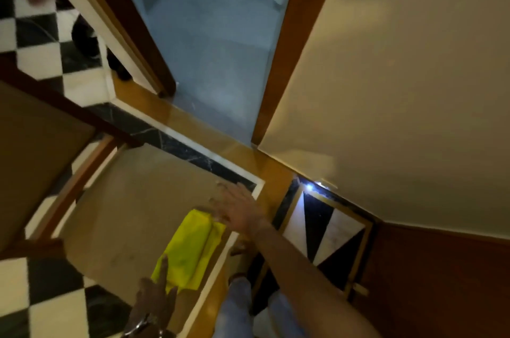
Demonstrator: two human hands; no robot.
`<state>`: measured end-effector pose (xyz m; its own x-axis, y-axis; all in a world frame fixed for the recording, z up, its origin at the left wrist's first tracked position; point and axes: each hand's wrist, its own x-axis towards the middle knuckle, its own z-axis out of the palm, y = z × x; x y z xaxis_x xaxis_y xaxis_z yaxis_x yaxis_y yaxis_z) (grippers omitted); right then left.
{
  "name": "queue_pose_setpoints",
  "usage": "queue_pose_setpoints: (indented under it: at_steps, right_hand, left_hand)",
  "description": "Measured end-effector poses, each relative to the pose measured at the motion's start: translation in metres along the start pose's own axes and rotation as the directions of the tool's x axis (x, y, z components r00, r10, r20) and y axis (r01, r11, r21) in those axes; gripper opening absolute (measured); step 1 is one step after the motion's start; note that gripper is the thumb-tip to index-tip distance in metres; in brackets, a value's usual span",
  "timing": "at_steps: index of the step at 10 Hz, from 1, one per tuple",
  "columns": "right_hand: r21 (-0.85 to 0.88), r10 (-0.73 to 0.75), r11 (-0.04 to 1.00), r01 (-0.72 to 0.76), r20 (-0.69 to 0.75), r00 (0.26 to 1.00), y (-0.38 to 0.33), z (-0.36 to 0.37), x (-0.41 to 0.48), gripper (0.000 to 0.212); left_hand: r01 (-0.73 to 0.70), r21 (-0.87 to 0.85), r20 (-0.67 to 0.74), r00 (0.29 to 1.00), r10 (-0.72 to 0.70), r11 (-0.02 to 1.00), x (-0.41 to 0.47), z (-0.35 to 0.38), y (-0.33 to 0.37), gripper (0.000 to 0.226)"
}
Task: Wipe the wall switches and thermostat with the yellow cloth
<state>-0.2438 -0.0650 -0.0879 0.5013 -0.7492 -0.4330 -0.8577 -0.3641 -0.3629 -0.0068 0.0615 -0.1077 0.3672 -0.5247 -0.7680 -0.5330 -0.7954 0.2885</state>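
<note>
The folded yellow cloth (190, 250) hangs in front of me, low in the view, above the floor. My left hand (154, 293) grips its near lower corner, with one finger lying across the fabric. My right hand (237, 212) reaches in from the right, blurred, with fingers straight and spread at the cloth's far upper edge. Whether they touch it I cannot tell. No wall switch or thermostat shows in this downward view.
A cream wall (400, 75) fills the right side above a dark wood panel (441, 268). A wood-framed doorway (215, 42) opens onto a grey-blue floor. Black-and-white checkered tiles (38, 59) lie at left, with a person's dark shoe (85, 37) on them. My legs (237, 307) are at the bottom.
</note>
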Motion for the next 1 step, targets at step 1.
queue_pose_setpoints:
  at_steps: [1]
  right_hand:
    - [-0.254, 0.011, 0.964, -0.075, -0.244, 0.970, 0.0322, -0.0781, -0.0321, 0.057]
  left_hand:
    - [-0.263, 0.044, 0.015, 0.965, 0.263, 0.964, -0.0602, -0.0186, 0.1067, 0.074]
